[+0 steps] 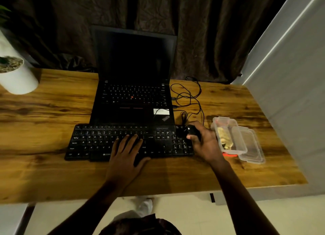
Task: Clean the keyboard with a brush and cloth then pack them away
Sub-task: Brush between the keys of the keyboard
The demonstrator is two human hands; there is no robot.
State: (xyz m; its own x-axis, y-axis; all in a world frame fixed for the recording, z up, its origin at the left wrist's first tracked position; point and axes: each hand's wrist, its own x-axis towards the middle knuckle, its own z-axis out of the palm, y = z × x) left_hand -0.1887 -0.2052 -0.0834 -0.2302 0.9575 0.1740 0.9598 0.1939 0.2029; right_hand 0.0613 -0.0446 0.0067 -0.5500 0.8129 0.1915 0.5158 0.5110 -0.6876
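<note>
At the middle of the frame a black keyboard lies flat on the wooden bench, its far edge just beside the front of an open laptop with a dark screen. Both of the person's 2 hands are at the keyboard. The left hand rests palm down on the keys at its centre, fingers straight and spread, holding nothing. The right hand, at the keyboard's right end, has fingers and thumb curled round a small black object; what it is I cannot tell in the dim light. Just right of that hand sits a clear plastic box with a yellow cloth inside, and a clear lid lies against its right side. Something orange shows at the box's near edge. Black cables loop on the bench right of the laptop. A white plant pot stands at the upper left.
</note>
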